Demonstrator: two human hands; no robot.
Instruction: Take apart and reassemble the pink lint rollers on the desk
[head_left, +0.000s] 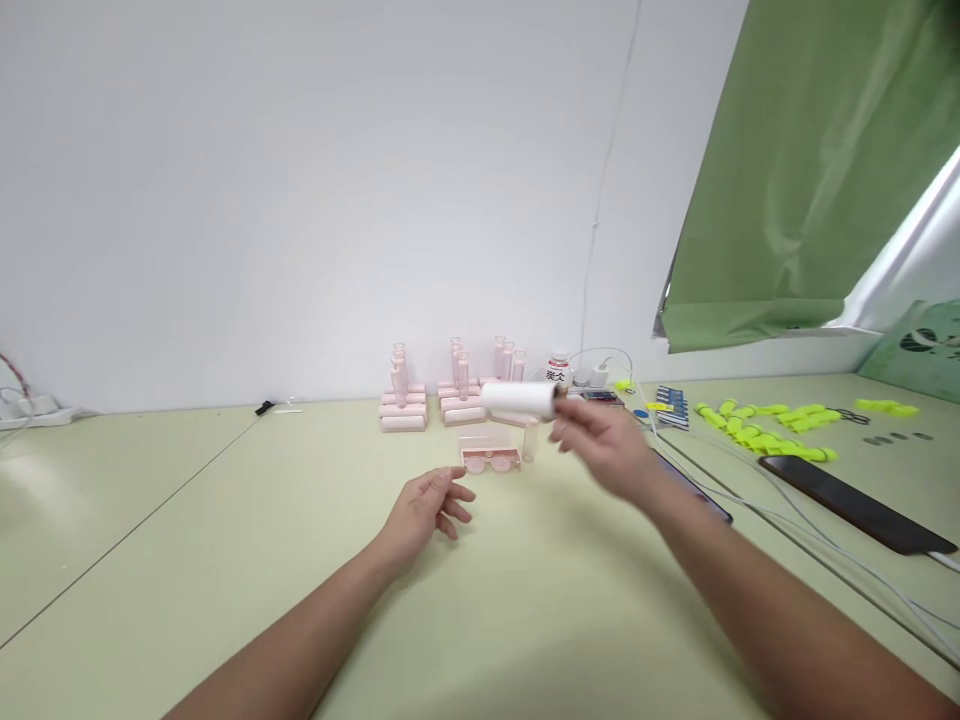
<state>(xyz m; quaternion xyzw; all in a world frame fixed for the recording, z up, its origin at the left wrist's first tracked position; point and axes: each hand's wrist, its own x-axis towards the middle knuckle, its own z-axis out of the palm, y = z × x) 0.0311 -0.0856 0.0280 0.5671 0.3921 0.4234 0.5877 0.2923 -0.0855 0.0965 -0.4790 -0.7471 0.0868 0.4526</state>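
Note:
My right hand (pixel 606 445) grips the end of a white roll (pixel 517 398) with its fingertips and holds it up nearly level above the table. Below the roll lies a small open pink case (pixel 484 438), and in it is what looks like a pair of round pink glasses (pixel 491 463). Beside the case on its right stands a clear pinkish tube (pixel 530 440). My left hand (pixel 431 503) is open, its fingers apart, just in front of the case's left corner. Nothing is in it.
Behind stand rows of closed pink cases (pixel 403 424) and upright clear tubes (pixel 400 375). A white bottle (pixel 558 367) is near the wall. On the right are several yellow-green pieces (pixel 750 435), white cables, a phone (pixel 697 487) and a black slab (pixel 855 502).

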